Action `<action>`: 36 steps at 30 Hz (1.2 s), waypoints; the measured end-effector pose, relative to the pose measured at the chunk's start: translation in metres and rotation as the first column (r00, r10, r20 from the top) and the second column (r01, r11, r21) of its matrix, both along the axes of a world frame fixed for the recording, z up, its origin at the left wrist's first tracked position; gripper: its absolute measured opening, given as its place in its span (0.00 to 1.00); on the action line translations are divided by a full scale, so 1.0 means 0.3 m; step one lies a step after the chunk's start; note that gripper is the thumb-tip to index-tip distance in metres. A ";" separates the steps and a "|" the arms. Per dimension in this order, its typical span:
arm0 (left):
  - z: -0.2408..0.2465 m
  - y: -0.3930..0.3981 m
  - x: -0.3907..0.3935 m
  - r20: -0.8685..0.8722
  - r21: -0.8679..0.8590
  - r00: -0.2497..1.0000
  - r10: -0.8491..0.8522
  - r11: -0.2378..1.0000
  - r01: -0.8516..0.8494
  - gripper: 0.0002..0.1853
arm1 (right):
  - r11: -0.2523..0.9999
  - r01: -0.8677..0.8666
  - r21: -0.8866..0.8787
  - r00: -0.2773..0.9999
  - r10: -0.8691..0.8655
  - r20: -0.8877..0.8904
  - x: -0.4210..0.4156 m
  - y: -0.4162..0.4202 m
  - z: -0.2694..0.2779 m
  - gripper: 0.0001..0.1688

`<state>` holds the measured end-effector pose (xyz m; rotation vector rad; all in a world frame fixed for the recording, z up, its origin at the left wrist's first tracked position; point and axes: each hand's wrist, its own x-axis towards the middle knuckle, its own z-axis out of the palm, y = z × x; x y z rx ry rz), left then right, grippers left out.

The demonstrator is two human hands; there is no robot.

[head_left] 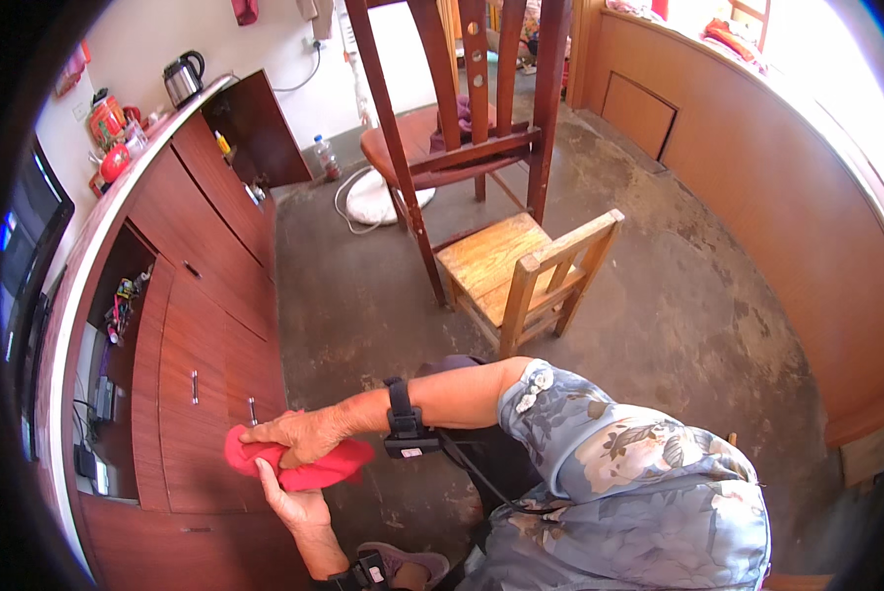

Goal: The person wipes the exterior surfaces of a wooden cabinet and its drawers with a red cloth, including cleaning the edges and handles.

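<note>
A bunched red cloth (324,469) is held between both hands, beside the reddish-brown wooden cabinet (191,436). My right hand (305,439) lies over the cloth from above, its fingers spread across it. My left hand (298,502) grips the cloth from below, thumb up against its near side. Each wrist bears a black strap with a small device. The cabinet's doors by the hands are closed and have metal handles (252,410).
A small wooden chair (494,258) stands ahead, against a taller dark-red wooden chair (545,111). Beyond are a white round object with a cable (383,196) and a plastic bottle (325,156). An electric kettle (184,79) and a television (32,244) are at left; a far cabinet door (257,133) hangs open.
</note>
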<state>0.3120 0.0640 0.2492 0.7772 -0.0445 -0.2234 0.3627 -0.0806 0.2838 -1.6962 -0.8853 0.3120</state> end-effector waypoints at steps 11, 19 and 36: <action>0.045 0.221 0.008 -0.043 -0.019 0.979 0.201 0.979 -0.202 0.34 | 0.969 0.242 0.044 0.873 -0.238 0.426 0.034 -0.017 -0.037 0.41; 0.183 0.284 -0.030 0.012 0.039 0.987 0.160 0.986 -0.160 0.34 | 0.897 0.437 0.064 0.853 -0.436 0.287 0.070 -0.100 -0.003 0.43; -0.319 0.028 -0.356 -0.569 0.676 0.781 -0.258 0.393 0.623 0.21 | 0.504 0.575 0.644 0.795 -0.530 -0.295 0.022 -0.116 0.237 0.25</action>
